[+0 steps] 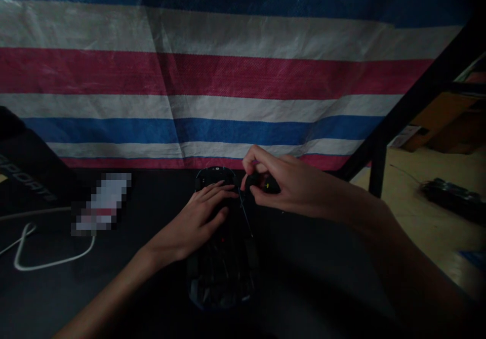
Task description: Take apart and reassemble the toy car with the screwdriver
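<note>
A long dark device with a blue rim (pixel 224 273), like a small model car chassis, lies on the dark table (pixel 322 278) in front of me. My left hand (pixel 197 217) rests flat on its upper half, fingers stretched out. My right hand (pixel 283 184) is just to the right of the device's far end, fingers pinched round a small dark part (pixel 261 182) with a yellow-green spot. A thin dark wire (pixel 245 212) runs from that part down over the device. The scene is dim and details of the device are hard to make out.
A striped red, white and blue tarp (pixel 212 76) hangs behind the table. A white cable (pixel 49 258) loops at the left beside a blurred-out patch. A black frame leg (pixel 379 172) stands at the right. A dark object (pixel 451 195) lies on the floor beyond.
</note>
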`<state>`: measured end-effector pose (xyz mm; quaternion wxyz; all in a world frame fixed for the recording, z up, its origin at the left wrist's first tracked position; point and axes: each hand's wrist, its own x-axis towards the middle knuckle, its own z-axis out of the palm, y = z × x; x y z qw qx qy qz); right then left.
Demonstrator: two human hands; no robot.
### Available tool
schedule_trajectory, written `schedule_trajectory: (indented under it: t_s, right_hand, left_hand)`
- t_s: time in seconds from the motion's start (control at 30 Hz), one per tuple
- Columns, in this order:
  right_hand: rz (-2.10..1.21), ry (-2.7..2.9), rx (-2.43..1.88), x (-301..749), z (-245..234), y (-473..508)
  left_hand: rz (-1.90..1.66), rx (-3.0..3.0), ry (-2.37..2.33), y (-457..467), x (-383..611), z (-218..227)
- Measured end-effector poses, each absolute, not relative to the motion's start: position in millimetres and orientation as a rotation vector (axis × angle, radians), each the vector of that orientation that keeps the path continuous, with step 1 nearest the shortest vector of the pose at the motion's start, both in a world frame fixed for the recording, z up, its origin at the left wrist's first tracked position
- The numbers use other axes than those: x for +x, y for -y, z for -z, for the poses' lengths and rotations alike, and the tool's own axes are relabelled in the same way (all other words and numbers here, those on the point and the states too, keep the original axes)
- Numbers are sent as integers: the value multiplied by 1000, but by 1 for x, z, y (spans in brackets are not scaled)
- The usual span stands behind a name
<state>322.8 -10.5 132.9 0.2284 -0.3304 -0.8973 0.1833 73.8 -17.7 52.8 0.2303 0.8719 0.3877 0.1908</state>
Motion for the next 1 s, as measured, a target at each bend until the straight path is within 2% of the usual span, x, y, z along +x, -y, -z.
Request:
schedule_trajectory:
  t_s: [0.2, 0.5, 0.7, 0.9, 1.0]
  right_hand:
    - [-433, 2492, -968, 328, -128, 7]
    - [-11, 2454, -1304, 307, -120, 9]
    - [-193, 2506, -1108, 315, -124, 11]
    - [-95, 2457, -1310, 316, -121, 7]
    - [-154, 2479, -1293, 319, -123, 8]
  left_hand:
    - [-489, 2396, -1076, 17, 75, -54]
    - [-462, 2408, -1110, 19, 75, -58]
    - [-460, 2406, -1128, 19, 75, -58]
    - [-441, 2415, -1117, 17, 75, -57]
    - [-429, 2405, -1122, 17, 75, -57]
